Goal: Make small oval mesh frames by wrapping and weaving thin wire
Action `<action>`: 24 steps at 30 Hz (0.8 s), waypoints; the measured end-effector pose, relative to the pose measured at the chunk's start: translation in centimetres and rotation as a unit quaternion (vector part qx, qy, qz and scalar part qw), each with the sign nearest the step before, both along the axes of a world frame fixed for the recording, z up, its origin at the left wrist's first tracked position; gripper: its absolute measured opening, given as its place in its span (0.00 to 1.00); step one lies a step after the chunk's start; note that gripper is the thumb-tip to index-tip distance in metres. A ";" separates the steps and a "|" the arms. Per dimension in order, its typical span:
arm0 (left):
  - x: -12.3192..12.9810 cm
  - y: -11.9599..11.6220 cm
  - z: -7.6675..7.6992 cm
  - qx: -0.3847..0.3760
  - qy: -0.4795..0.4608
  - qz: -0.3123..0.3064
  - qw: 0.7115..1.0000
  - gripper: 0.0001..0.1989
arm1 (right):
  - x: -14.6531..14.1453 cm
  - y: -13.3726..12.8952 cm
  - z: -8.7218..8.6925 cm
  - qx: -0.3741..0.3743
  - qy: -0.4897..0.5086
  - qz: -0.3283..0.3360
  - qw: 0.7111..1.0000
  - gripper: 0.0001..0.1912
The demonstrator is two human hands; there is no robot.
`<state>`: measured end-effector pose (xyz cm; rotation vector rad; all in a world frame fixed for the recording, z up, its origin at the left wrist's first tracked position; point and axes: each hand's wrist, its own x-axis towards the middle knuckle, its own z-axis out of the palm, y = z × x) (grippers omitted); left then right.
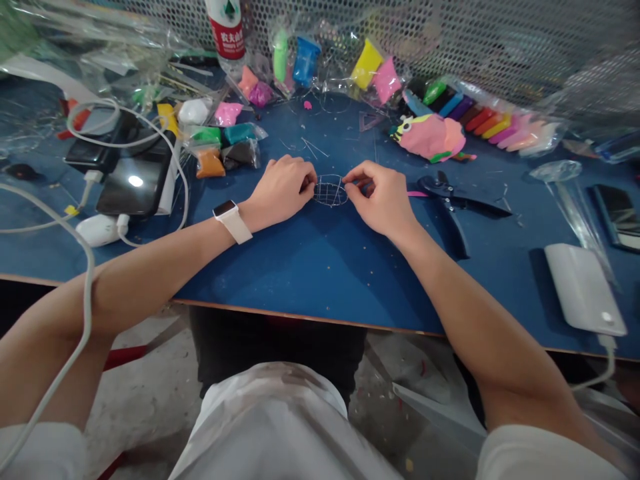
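Between my two hands is a small wire frame (331,194), an oval mesh of thin silvery wire. My left hand (284,190) pinches its left end between thumb and fingers. At the other end, my right hand (379,195) is closed with thumb and forefinger at the upper right of the wire. Just right of that hand lie dark-handled pliers (447,193) with their handles spread. Beyond them sits a pink clay fish (430,135) with a yellow head. Loose wire pieces (314,147) lie on the table behind the frame.
Packets of coloured clay (367,63) line the back of the blue table (300,273) by a perforated metal panel (450,33). A water bottle (227,33) stands there. Phones (135,173) and white cables (87,287) are at left; a white power bank (583,287) is at right.
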<state>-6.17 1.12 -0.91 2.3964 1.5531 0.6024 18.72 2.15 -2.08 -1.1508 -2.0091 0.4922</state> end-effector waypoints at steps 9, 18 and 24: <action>0.1 -0.2 0.2 0.004 0.020 -0.014 1.000 0.05 | -0.2 -0.7 0.1 0.026 0.022 0.006 0.999 0.04; -0.6 -0.4 0.3 -0.016 -0.086 -0.008 0.996 0.08 | 0.1 -1.2 0.7 0.021 0.033 0.003 0.999 0.02; -0.9 -1.2 1.4 -0.117 -0.197 -0.055 0.972 0.17 | 0.0 -1.3 0.8 -0.026 0.081 0.013 0.996 0.02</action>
